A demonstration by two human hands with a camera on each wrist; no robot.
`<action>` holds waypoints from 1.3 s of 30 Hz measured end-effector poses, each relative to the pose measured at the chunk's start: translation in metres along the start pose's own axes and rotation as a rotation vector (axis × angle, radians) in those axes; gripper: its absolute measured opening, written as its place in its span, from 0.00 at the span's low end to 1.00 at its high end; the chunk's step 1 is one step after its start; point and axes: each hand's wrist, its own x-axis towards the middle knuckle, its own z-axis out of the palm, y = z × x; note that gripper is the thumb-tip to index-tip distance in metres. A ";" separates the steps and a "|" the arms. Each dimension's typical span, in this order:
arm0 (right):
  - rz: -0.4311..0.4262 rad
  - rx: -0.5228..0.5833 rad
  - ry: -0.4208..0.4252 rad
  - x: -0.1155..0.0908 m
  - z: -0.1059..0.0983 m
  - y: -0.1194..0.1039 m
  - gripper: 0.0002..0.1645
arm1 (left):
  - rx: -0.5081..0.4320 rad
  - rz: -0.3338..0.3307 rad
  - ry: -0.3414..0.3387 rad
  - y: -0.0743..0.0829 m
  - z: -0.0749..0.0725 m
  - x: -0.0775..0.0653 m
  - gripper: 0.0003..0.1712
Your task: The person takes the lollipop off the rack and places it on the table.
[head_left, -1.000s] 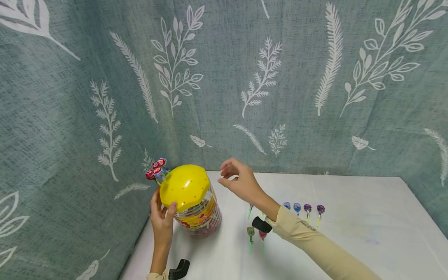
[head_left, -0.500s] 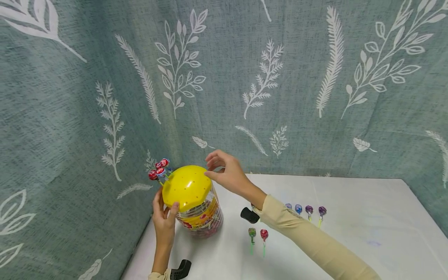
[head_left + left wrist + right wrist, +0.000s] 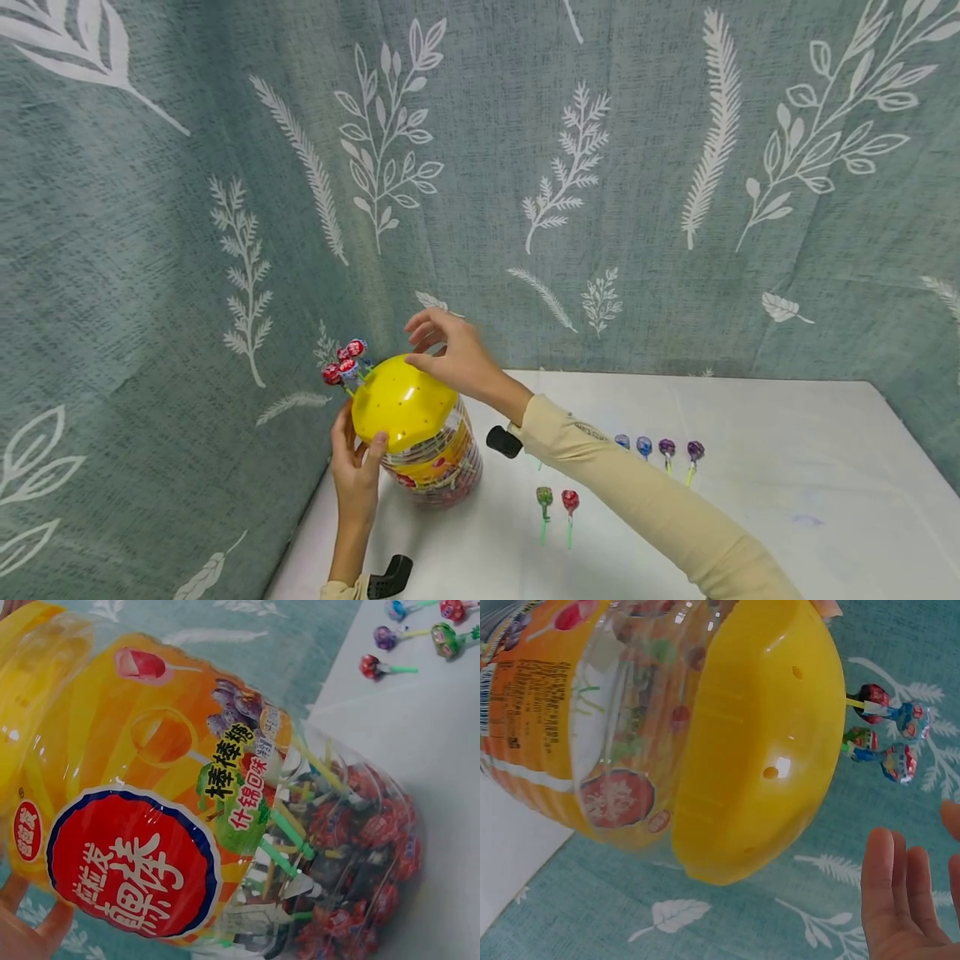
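A clear plastic candy jar (image 3: 438, 467) with a domed yellow lid (image 3: 405, 404) leans to the left on the table; lollipops fill its lower part in the left wrist view. Several red and blue wrapped lollipops (image 3: 347, 362) stand with their sticks in holes at the lid's far left edge. My left hand (image 3: 356, 479) holds the jar at the lid's near left side, thumb on the rim, fingers behind it. Over the lid's far right edge is my right hand (image 3: 450, 350), fingers loosely bent and nothing between them. In the right wrist view its fingers (image 3: 880, 874) are apart from the lid.
To the right, a green-wrapped lollipop (image 3: 544, 497) and a red-wrapped lollipop (image 3: 570, 502) lie on the white table (image 3: 750, 533). Blue and purple lollipops (image 3: 667, 450) lie in a row behind them, partly covered by the right sleeve (image 3: 615, 475). A patterned green curtain (image 3: 465, 167) encloses the back and left.
My right hand has moved left, from beside the jar to over its lid. My left hand keeps its hold on the jar. More of the red lollipop on the table now shows.
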 end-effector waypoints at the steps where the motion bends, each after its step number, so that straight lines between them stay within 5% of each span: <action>1: 0.002 -0.002 -0.005 0.002 0.002 0.000 0.17 | -0.001 -0.002 -0.002 0.000 0.000 0.000 0.39; 24: -0.041 -0.148 -0.164 0.037 0.055 0.004 0.20 | -0.008 0.011 -0.026 0.000 -0.002 0.000 0.39; 39: -0.061 -0.018 -0.048 0.040 0.065 0.006 0.18 | -0.015 0.008 -0.023 -0.001 -0.003 0.001 0.38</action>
